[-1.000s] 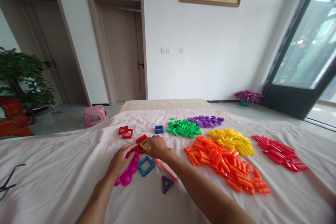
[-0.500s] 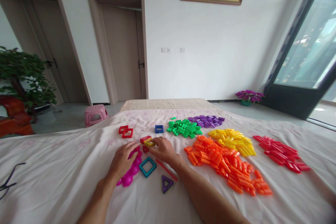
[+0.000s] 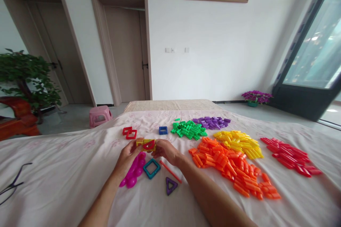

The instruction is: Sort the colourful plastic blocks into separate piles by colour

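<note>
A small bundle of yellow and red plastic building tiles (image 3: pixel 146 144) is held up between both hands above the cloth. My left hand (image 3: pixel 128 151) is closed on its left end, and my right hand (image 3: pixel 166 150) grips the right end. Just under my left hand lies a magenta cluster of round beads (image 3: pixel 133 174), partly hidden by it. A teal square frame tile (image 3: pixel 151 169) lies below the bundle, with a thin red-orange stick (image 3: pixel 170 171) and a purple triangle tile (image 3: pixel 171 186) to its right. Farther back are two overlapping red square tiles (image 3: pixel 130 133) and a blue one (image 3: pixel 163 130).
Loose plastic pieces lie in heaps on the right: green (image 3: pixel 188 129), purple (image 3: pixel 213 122), orange (image 3: pixel 234 168), yellow (image 3: pixel 238 143) and red (image 3: pixel 289 156). Eyeglasses (image 3: pixel 12 185) rest at the left on the wrinkled cloth (image 3: pixel 61 170). A pink stool (image 3: pixel 100 116) stands beyond.
My left hand has moved from the magenta cluster up to the yellow and red tiles. The tiles, earlier at my right fingers, are now raised and turned between both hands.
</note>
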Available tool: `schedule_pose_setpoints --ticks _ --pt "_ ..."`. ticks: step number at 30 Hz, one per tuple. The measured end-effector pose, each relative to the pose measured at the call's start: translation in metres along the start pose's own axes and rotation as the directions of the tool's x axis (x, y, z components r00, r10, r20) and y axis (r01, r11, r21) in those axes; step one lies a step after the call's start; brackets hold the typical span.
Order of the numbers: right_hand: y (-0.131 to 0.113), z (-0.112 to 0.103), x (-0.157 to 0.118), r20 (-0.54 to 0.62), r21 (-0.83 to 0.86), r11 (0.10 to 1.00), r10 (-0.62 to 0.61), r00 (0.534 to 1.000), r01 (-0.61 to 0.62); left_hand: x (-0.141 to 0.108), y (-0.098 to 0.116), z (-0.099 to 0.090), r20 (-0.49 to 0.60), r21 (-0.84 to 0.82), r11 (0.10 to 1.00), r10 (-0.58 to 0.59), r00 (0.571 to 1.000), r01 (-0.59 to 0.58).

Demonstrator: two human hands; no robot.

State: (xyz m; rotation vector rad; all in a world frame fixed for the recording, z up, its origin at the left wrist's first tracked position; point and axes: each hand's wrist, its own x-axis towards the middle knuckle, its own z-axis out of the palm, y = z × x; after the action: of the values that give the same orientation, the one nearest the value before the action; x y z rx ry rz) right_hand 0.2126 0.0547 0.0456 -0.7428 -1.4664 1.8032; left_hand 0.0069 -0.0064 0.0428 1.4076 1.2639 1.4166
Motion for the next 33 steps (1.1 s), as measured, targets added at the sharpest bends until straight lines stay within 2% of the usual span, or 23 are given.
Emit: schedule_pose_setpoints --ticks 7,9,11,13,14,16,18,21,26,28,33 --pt "0.004 0.004 0.002 -0.051 0.032 0.999 -0.038 0.998 0.04 0.002 -0.007 0.001 -0.049 -0.024 0.999 -0.026 0.998 0.025" --pt "0.006 0.003 0.003 -0.095 0.001 0.999 -0.043 0.995 0.043 0.004 -0.011 -0.001 -0.106 0.009 1.0 -0.028 0.994 0.03" --pt "0.008 0.001 0.004 -0.157 -0.031 0.998 -0.051 0.986 0.047 0.005 -0.013 -0.005 -0.21 0.01 0.999 -0.035 0.977 0.038" --pt "0.01 -0.002 0.006 -0.21 -0.05 0.997 -0.069 0.975 0.06 0.006 -0.012 -0.008 -0.279 -0.101 0.994 -0.073 0.957 0.046" --pt "0.011 -0.004 0.006 -0.221 -0.053 0.996 -0.08 0.972 0.07 0.005 -0.009 -0.009 -0.272 -0.192 0.98 -0.099 0.957 0.047" --pt "0.013 -0.006 0.008 -0.224 -0.053 0.995 -0.095 0.97 0.085 0.003 -0.003 -0.007 -0.189 -0.346 0.936 -0.134 0.973 0.061" --pt "0.015 -0.005 0.009 -0.216 -0.053 0.994 -0.1 0.971 0.091 -0.001 0.003 -0.001 -0.095 -0.381 0.92 -0.135 0.986 0.089" --pt "0.016 -0.001 0.009 -0.206 -0.056 0.994 -0.105 0.973 0.095 -0.005 0.01 0.01 -0.009 -0.287 0.952 -0.117 0.993 0.109" --pt "0.014 0.005 0.007 -0.184 -0.052 0.994 -0.1 0.978 0.092 -0.003 0.013 0.019 0.047 -0.109 0.994 -0.005 0.999 0.01" --pt "0.014 0.006 0.007 -0.178 -0.057 0.994 -0.099 0.979 0.09 -0.002 0.014 0.019 0.03 -0.038 0.998 0.042 0.999 -0.041" --pt "0.018 0.007 0.008 -0.177 -0.061 0.991 -0.131 0.975 0.122 -0.002 0.013 0.02 -0.101 0.151 0.979 0.155 0.983 -0.138"
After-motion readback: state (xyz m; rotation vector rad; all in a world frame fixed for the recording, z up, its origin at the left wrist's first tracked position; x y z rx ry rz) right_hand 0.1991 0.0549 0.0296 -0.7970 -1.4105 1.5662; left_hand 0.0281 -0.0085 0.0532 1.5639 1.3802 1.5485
